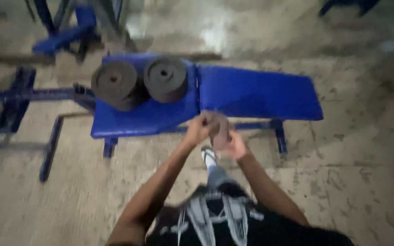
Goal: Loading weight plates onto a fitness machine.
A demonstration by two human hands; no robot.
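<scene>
Two grey weight plates [140,82] rest on the blue bench [251,91]; left hand [198,130] and right hand [235,145] grip a third round plate [219,130].

Both bare arms reach forward, converging at chest centre. The left hand [198,129] curls on top, the right hand [235,145] cups just beneath, fingers apparently closed, though blur obscures them.

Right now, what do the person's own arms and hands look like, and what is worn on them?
Both arms are bare from the top of the arm down: no sleeves reach the forearms, and no gloves cover the left hand or right hand. No watch, band or ring is discernible, though the picture is blurred. The only clothing near the arms is a dark sleeveless-looking top with pale grey printed shapes on the chest.
</scene>
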